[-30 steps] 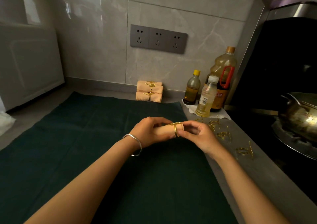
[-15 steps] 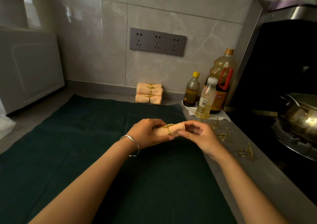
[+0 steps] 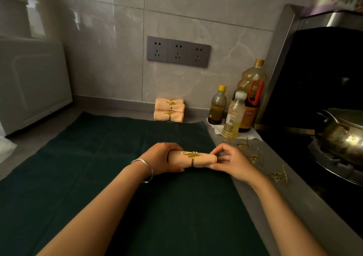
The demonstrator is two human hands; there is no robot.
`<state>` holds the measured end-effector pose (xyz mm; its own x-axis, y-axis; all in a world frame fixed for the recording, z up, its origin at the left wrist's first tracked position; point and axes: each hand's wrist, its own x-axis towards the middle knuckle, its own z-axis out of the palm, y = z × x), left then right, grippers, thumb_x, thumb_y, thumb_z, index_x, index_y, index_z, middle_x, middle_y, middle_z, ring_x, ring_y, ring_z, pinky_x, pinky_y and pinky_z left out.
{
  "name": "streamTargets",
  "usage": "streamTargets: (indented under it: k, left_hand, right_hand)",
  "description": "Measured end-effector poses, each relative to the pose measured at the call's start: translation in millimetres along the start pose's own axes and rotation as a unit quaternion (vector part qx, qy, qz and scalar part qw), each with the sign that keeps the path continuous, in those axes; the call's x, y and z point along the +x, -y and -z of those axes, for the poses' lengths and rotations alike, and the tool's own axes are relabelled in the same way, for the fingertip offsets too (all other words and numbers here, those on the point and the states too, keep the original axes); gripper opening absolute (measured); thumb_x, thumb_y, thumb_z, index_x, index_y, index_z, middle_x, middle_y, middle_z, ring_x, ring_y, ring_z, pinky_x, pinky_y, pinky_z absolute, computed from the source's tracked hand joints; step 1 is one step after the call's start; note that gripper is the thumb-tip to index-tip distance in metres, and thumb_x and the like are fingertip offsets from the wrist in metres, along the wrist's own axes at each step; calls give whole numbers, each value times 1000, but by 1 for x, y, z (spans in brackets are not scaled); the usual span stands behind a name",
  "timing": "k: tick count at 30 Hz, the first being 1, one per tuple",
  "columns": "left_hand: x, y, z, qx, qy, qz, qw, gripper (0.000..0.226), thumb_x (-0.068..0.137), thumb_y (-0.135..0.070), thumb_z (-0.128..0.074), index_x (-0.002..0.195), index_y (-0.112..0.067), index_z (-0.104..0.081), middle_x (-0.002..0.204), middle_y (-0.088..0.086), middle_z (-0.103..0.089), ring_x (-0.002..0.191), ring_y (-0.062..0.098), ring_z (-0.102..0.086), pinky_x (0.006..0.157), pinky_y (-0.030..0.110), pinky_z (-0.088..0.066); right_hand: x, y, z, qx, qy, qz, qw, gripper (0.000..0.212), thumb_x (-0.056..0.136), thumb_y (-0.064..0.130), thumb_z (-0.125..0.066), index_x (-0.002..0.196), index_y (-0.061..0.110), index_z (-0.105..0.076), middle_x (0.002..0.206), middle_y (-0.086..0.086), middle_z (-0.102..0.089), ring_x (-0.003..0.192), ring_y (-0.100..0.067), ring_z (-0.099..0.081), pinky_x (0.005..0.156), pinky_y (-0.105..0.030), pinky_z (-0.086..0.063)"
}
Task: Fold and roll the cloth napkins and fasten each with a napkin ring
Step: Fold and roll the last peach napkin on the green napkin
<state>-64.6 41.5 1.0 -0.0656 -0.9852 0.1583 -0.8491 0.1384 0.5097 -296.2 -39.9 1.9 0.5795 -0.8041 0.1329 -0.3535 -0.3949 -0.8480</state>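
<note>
The rolled napkin (image 3: pixel 202 160) is soft, matt peach cloth; its leaf ring (image 3: pixel 191 154) is shiny gold metal. The dark green mat (image 3: pixel 98 167) is matt cloth. The bracelet (image 3: pixel 147 165) is polished silver metal, the wall tiles (image 3: pixel 196 10) glossy, the pot (image 3: pixel 341 136) bright metal, the bottle (image 3: pixel 233 116) clear plastic.

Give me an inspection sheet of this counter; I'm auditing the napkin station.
Surface: dark green cloth spread on a grey counter.
Job's things: rolled napkin with a gold leaf ring round its middle; ringed napkins stacked by the wall; spare rings on the counter at right.
Clutter: three bottles on white paper; pot on the stove.
Hands: left hand grips the napkin's left end; right hand pinches its right end.
Cables: nothing seen.
Surroundings: tiled wall, triple socket, white appliance at left.
</note>
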Motion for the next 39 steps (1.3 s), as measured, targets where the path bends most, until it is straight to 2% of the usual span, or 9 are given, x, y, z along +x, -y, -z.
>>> streamTargets:
  k: [7,9,13,22,25,28,33,36,39]
  left_hand:
    - [1,1,-1,26,5,4,1000,51,76,-39,-73,123,-29,-54,122,-8,-58,108,8,-54,94,26,-48]
    - [1,2,-1,24,4,4,1000,50,76,-39,-73,122,-30,-54,121,-8,-59,107,8,-54,93,25,-48]
    - [0,2,-2,14,1,3,1000,49,75,-39,-74,119,-30,-56,118,-9,-60,104,7,-55,92,27,-49]
    - [0,2,-2,12,2,7,1000,50,75,-38,-75,120,-29,-55,120,-8,-59,107,8,-55,93,26,-48]
    - [0,0,1,12,12,21,1000,51,75,-39,-74,121,-30,-54,121,-8,-58,108,10,-55,94,28,-49]
    - [0,-2,10,-1,49,85,995,58,77,-42,-71,129,-28,-49,127,-5,-55,110,12,-54,97,30,-47]
    - [-5,-13,22,-129,67,210,967,46,92,-40,-51,129,-13,-54,117,4,-61,97,14,-60,90,27,-48]
    - [-8,-16,18,-228,41,251,940,42,97,-29,-45,135,-11,-45,128,10,-52,112,21,-54,100,34,-44]
    - [-7,-10,19,-306,-28,258,916,44,97,-18,-45,140,-13,-36,136,14,-43,120,27,-48,105,39,-40]
  right_hand:
    - [2,0,-22,-124,-14,90,988,55,71,31,-80,121,35,-56,112,10,-53,105,1,-53,90,-18,-45]
    - [5,1,-29,-137,-13,96,986,55,71,36,-79,121,37,-57,112,14,-51,104,0,-53,92,-22,-46]
    - [9,3,-34,-160,-10,100,982,45,71,35,-80,112,35,-62,109,12,-53,101,-4,-55,92,-31,-48]
    - [7,6,-33,-160,3,91,983,39,75,32,-77,110,31,-60,108,9,-56,98,-4,-56,90,-33,-50]
    - [6,9,-32,-161,7,72,984,44,75,33,-77,115,32,-58,112,10,-54,102,-5,-54,93,-35,-49]
    - [1,11,-25,-165,5,14,986,61,77,39,-73,132,34,-47,129,10,-49,116,-8,-49,99,-31,-44]
    - [-8,6,-18,-107,-24,-99,989,60,90,34,-60,143,21,-36,144,0,-44,128,-14,-45,108,-33,-37]
    - [-9,11,-26,-59,-11,-108,992,62,94,31,-54,148,19,-25,151,0,-33,135,-15,-37,114,-34,-29]
    - [-4,21,-36,14,-20,-99,995,61,98,19,-46,150,19,-15,155,1,-23,140,-15,-26,113,-30,-20]
